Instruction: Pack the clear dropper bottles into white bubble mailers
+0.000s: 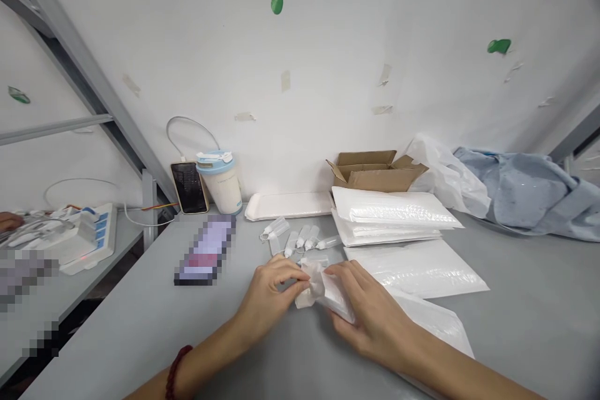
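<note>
A small white packet (pixel 336 297) lies between my two hands above the grey table. My left hand (pixel 274 290) pinches the packet's left end, thumb against forefinger. Around its right part my right hand (pixel 368 309) is wrapped, thumb below and fingers on top. Just beyond the hands, several small clear plastic bottles (pixel 309 236) lie loose. White bubble mailers (pixel 394 209) are stacked at the right, with another mailer (pixel 417 265) flat in front of them and one more (pixel 438 322) partly under my right forearm.
Behind the mailers stands an open cardboard box (pixel 377 178), beside a white plastic bag (pixel 450 178) and blue-grey cloth (pixel 534 190). Left are a lidded cup (pixel 222 184), a propped phone (pixel 189 187) and a blurred phone (pixel 206 250). Another person's hand (pixel 9 220) shows far left.
</note>
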Available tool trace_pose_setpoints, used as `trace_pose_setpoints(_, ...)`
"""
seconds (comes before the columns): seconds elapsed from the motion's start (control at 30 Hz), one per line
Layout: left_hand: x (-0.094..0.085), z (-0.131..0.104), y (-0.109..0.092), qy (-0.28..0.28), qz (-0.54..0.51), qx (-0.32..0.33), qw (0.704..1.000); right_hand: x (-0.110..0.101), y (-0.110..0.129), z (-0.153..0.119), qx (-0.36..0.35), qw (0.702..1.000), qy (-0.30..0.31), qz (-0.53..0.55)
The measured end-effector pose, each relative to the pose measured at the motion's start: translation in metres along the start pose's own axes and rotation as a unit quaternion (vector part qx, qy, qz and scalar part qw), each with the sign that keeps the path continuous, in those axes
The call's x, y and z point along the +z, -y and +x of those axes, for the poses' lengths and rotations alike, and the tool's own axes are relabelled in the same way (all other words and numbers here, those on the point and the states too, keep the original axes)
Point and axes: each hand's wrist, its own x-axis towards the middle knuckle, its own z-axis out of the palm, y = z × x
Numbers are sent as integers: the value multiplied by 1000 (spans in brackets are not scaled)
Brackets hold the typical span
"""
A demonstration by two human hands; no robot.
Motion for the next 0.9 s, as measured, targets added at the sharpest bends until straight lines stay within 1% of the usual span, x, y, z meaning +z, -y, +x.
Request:
trace_pose_setpoints(0.07, 1, -2, -4, 30, 19, 3, 999, 1, 0, 0, 2, 1000, 10, -2)
trace_pose_setpoints(0.2, -2, -5, -12, 118, 42, -10, 992, 2, 1, 0, 0, 1000, 18, 0)
trace_pose_setpoints(0.27, -5, -5, -14, 131, 42, -8, 990, 2, 1, 0, 0, 1000, 17, -1)
trace_pose_setpoints(0.3, -7, -3, -14, 120, 46, -13, 992, 2, 1, 0, 0, 1000, 15, -2)
trace_pose_setpoints(0.37, -12, 0, -9, 67, 82, -31, 994, 1, 0, 0, 1, 1000, 9, -8)
trace_pose_setpoints(0.43, -17, 3, -2, 5, 165, -46, 985, 1, -1, 1, 7, 1000, 7, -17)
trace_pose_setpoints(0.47, -19, 4, 2, -10, 214, -47, 976, 1, -1, 1, 9, 1000, 8, -22)
trace_pose_setpoints(0.5, -21, 5, 6, -11, 261, -47, 964, 1, -1, 2, 10, 1000, 10, -26)
trace_pose_setpoints(0.57, -23, 5, 12, 18, 328, -55, 943, 1, -2, 2, 8, 999, 14, -32)
trace_pose_setpoints(0.63, -22, 5, 16, 54, 358, -80, 929, 1, -1, 2, 5, 999, 13, -33)
trace_pose_setpoints(0.7, -22, 6, 18, 72, 366, -97, 923, 0, -1, 2, 6, 999, 10, -32)
trace_pose_setpoints(0.8, -25, 8, 18, 62, 367, -99, 923, -2, 0, 2, 10, 999, 12, -34)
trace_pose_setpoints(0.9, -32, 12, 16, 22, 351, -102, 930, -4, 1, 2, 15, 999, 14, -39)
